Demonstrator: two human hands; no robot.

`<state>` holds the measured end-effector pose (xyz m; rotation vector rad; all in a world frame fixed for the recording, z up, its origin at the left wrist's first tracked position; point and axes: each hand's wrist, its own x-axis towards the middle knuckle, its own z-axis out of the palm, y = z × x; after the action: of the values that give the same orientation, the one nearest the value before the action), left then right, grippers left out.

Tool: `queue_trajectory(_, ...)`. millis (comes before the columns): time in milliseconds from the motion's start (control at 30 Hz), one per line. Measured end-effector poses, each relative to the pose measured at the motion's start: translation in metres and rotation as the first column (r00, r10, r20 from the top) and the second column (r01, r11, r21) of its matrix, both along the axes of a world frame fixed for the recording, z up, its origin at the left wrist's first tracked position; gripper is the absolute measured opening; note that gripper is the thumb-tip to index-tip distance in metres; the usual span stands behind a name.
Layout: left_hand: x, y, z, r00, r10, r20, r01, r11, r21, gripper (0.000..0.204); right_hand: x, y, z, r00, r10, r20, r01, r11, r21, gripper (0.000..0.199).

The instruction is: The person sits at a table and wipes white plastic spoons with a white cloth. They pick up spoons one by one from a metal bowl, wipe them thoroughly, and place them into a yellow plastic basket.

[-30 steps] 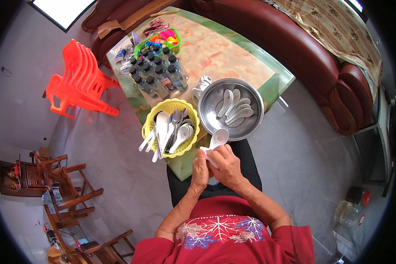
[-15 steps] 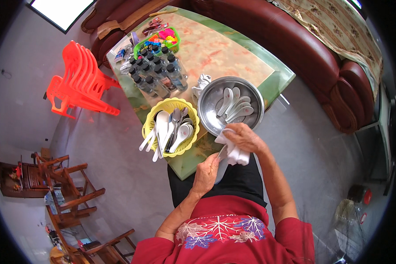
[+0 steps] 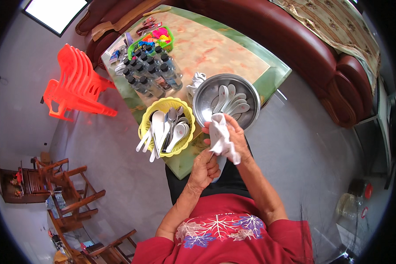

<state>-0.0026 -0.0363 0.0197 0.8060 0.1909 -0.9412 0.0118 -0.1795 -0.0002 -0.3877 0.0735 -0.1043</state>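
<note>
My right hand [image 3: 238, 140] grips a crumpled white cloth [image 3: 220, 135] in front of the steel basin, with its fingers curled behind the fabric. Just below and to the left, my left hand [image 3: 203, 170] is closed round what looks like a spoon; its far end goes into the cloth, and most of it is hidden. Several white spoons [image 3: 225, 97] lie together inside the round steel basin [image 3: 255, 115]. To the left of the basin, a yellow scalloped basket [image 3: 141, 128] holds white and metal spoons [image 3: 157, 127], handles sticking out over its near rim.
On the marble-patterned table [image 3: 215, 48] stand black-capped clear bottles [image 3: 150, 72], a green basket [image 3: 168, 45] of colourful items and another white cloth [image 3: 198, 80]. Stacked red chairs [image 3: 75, 83] are at the left, wooden stools [image 3: 72, 189] lower left. A dark red sofa [image 3: 268, 42] lines the back.
The cloth and my right hand have turned: the fabric now stands upright above my left hand, which has rolled into a tighter fist. The view has shifted slightly.
</note>
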Motion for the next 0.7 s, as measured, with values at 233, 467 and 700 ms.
queue_trajectory(233, -0.005, 0.011, -0.008, 0.996, 0.036, -0.083, -0.026, 0.993, 0.113, 0.026, -0.027, 0.037, 0.007, 0.982, -0.105, -0.158, 0.047, 0.941, -0.335, 0.043)
queue_trajectory(467, -0.002, 0.022, 0.000, 0.956, -0.222, -0.193, 0.207, 0.974, -0.093, 0.038, 0.001, -0.003, 0.027, 0.963, 0.171, -0.206, -0.211, 0.960, -0.186, 0.030)
queue_trajectory(700, -0.019, 0.002, -0.007, 0.847, -0.077, 0.526, -0.135, 0.926, 0.353, 0.035, 0.008, -0.002, 0.027, 0.972, 0.071, -0.226, -0.170, 0.874, -0.456, 0.022)
